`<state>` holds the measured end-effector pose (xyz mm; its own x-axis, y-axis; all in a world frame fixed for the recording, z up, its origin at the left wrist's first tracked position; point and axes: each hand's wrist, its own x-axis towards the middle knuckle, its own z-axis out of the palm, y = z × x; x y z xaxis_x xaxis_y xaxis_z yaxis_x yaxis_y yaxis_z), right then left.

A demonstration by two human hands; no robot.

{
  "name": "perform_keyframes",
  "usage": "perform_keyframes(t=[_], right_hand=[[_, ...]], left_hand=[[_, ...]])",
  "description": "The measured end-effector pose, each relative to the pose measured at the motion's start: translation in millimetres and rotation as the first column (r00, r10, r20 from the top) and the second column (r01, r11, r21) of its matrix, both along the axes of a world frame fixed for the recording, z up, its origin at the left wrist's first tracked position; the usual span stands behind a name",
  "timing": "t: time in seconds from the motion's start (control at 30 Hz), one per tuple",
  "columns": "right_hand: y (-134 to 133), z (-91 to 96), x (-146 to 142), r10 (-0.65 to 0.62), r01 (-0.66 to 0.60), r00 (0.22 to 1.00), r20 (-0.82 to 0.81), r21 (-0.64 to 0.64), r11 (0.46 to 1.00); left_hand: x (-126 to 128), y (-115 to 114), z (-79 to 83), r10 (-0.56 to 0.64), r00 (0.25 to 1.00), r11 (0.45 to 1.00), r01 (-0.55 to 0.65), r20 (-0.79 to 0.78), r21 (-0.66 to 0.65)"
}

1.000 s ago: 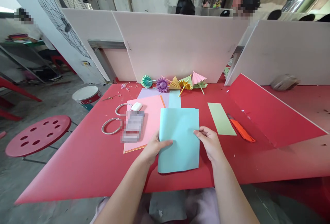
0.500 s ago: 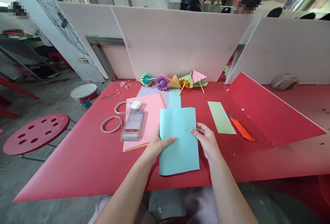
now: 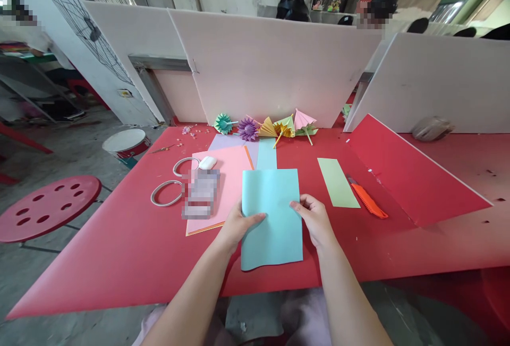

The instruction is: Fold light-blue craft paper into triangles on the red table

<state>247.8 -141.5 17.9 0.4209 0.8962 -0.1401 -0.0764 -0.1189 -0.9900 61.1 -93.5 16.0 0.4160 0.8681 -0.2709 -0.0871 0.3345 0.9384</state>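
Note:
A folded light-blue paper sheet [image 3: 271,213] lies near the front edge of the red table [image 3: 119,250]. My left hand [image 3: 236,226] pinches its left edge, thumb on top. My right hand [image 3: 314,219] grips its right edge with fingers curled. Left of the sheet lies a pink sheet [image 3: 223,176] over an orange one, with a purple sheet and a second blue sheet [image 3: 266,153] behind.
A green paper strip [image 3: 338,189] and an orange utility knife [image 3: 365,201] lie to the right. Two tape rings [image 3: 165,193], a small white case [image 3: 207,162] and scissors [image 3: 161,149] are on the left. Paper umbrellas [image 3: 274,125] line the white partition [image 3: 274,64]. A tilted red board [image 3: 410,170] stands right; a red stool [image 3: 45,205] left.
The blue sheet has become narrower, its right edge drawn in towards the left. Both hands shifted slightly left with it while keeping their hold.

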Motion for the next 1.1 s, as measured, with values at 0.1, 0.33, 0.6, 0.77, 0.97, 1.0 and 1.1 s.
perform_keyframes(t=[0.1, 0.33, 0.6, 0.77, 0.97, 1.0, 1.1], right_hand=[[0, -0.2, -1, -0.012, 0.012, 1.0, 0.001, 0.006, 1.0], [1, -0.1, -4, -0.006, 0.006, 1.0, -0.001, -0.021, 1.0], [-4, -2.1, 7, 0.054, -0.029, 0.98, 0.191, -0.131, 0.991], [-9, 0.5, 11, 0.077, -0.04, 0.96, 0.269, -0.139, 0.989], [-13, 1.7, 13, 0.086, -0.058, 0.968, 0.237, -0.123, 0.991], [-14, 1.5, 13, 0.076, -0.049, 0.968, 0.24, -0.116, 0.992], [-14, 1.8, 11, 0.031, -0.01, 0.97, 0.242, -0.087, 0.996]], left_hand=[[0, 0, -0.6, 0.011, 1.0, 1.0, -0.011, -0.023, -0.001], [1, 0, -2.4, 0.009, 1.0, 1.0, -0.009, -0.016, -0.005], [10, -3, -4.1, 0.003, 0.997, 0.999, 0.0, -0.072, 0.039], [13, -5, -6.3, -0.019, 0.996, 0.998, 0.024, -0.091, 0.056], [11, -5, -6.8, -0.018, 0.997, 0.998, 0.022, -0.073, 0.061], [11, -5, -6.7, -0.021, 0.997, 0.998, 0.025, -0.069, 0.056], [10, -6, -6.2, -0.043, 0.998, 0.998, 0.045, -0.043, 0.044]])
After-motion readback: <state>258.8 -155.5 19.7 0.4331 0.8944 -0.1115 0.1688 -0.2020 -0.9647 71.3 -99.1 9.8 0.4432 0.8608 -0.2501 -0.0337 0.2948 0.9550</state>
